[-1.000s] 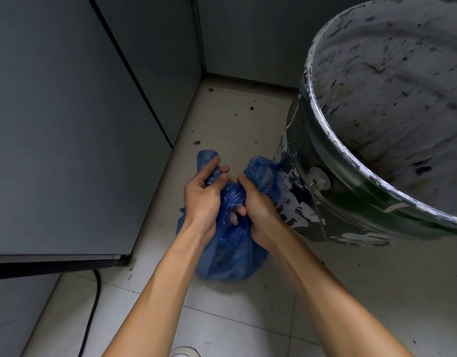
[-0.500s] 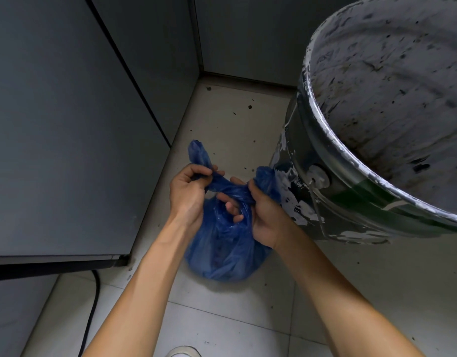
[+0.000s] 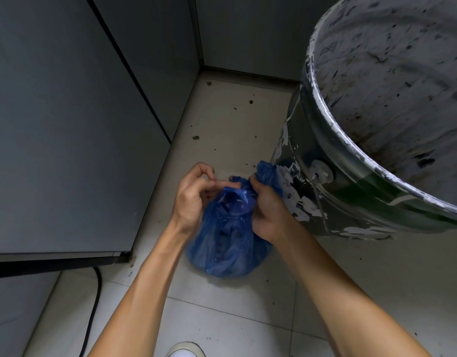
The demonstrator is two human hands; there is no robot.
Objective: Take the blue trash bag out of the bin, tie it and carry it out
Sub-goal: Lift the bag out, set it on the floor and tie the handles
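Since half a second ago our left hand (image 3: 194,199) has let go of its blue tail and now hangs loosely curled, fingertips just touching the neck of the blue trash bag (image 3: 227,243), which sits on the floor tiles (image 3: 222,124) beside the paint-spattered bin (image 3: 351,161). Our right hand (image 3: 267,210) is clenched on the other tail, which points up and right toward the bin. So the half-made knot lies between the two hands, and we judge the free left hand must reach in there next.

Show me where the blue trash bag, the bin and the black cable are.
blue trash bag (image 3: 223,249): head view, its bulging lower body.
bin (image 3: 322,124): head view, its paint-crusted rim.
black cable (image 3: 92,313): head view, mid-run on the floor.
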